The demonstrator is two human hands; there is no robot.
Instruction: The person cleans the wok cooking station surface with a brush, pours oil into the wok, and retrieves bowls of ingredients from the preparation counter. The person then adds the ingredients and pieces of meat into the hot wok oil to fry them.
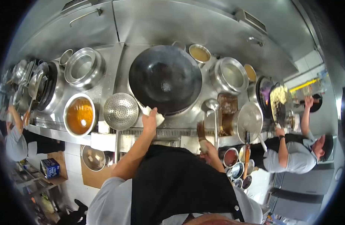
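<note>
A large black wok (165,77) sits on the steel range in front of me, its inside dark with a small pale shine. My left hand (150,122) is closed around the wok's near rim or handle, with a white cloth (159,119) bunched under the fingers. My right hand (209,150) grips the pale handle of a brown bristle brush (201,130), held upright by the counter's front edge, apart from the wok. To the brush's right lies a steel ladle (213,105). A perforated skimmer (120,111) rests left of my left hand.
A bowl of orange liquid (81,114) stands at the left, with a steel pot (84,69) behind it. Another pot (230,77) and a mesh strainer (250,122) are on the right. One co-worker (292,153) tosses food in a wok (278,108); another person (20,142) works far left.
</note>
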